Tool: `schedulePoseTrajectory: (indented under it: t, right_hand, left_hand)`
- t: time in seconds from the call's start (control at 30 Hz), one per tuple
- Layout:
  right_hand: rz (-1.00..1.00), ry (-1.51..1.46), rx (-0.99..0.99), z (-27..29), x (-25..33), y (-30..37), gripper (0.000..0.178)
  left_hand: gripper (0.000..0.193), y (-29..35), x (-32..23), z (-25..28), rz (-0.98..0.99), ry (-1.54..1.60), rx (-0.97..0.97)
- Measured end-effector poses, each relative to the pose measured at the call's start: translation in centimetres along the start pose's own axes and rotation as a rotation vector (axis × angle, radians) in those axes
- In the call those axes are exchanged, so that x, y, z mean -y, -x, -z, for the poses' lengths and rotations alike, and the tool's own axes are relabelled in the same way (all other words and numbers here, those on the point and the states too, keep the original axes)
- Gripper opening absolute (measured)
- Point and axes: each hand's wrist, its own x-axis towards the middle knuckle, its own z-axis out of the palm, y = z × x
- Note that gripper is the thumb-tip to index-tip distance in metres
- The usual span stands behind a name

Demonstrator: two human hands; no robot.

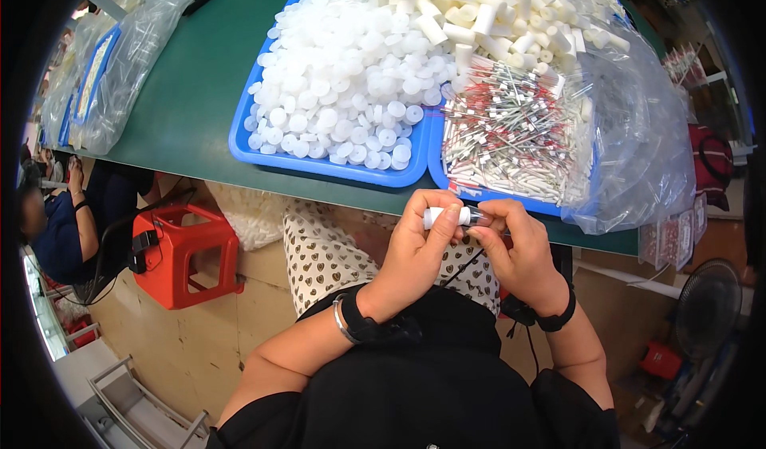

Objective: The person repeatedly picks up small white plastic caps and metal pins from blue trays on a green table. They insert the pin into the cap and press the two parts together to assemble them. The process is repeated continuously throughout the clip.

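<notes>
My left hand (421, 242) is closed around a small white cylinder (435, 216), gripped between thumb and fingers just off the table's near edge. My right hand (519, 250) pinches a clear, dark-looking piece at the cylinder's right end, its fingertips close to those of my left. Just beyond my hands lie thin white sticks (515, 126) with metal pins and red parts, heaped in a blue tray (435, 160). White translucent discs (335, 90) fill another blue tray (319, 169) to the left. Cream foam-like tubes (487, 10) pile up behind both.
Clear plastic bagging (638, 146) hangs over the right tray and the edge of the green table (187, 114). A red stool (187, 254) stands at left, near another person (68, 234). A black fan (706, 309) is at right.
</notes>
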Motion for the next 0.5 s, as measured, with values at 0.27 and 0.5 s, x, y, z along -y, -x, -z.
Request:
schedulePoseTrajectory:
  t: [0.27,0.5]
  right_hand:
    - [0.317,-0.042,0.049,-0.8,-0.8,-0.1,0.027]
    - [0.238,-0.023,0.038,-2.4,-0.8,0.4,0.025]
  left_hand:
    - [0.046,0.2,-0.7,-0.2,-0.030,-0.185,0.328]
    - [0.056,0.1,-0.5,0.0,0.056,-0.028,0.307]
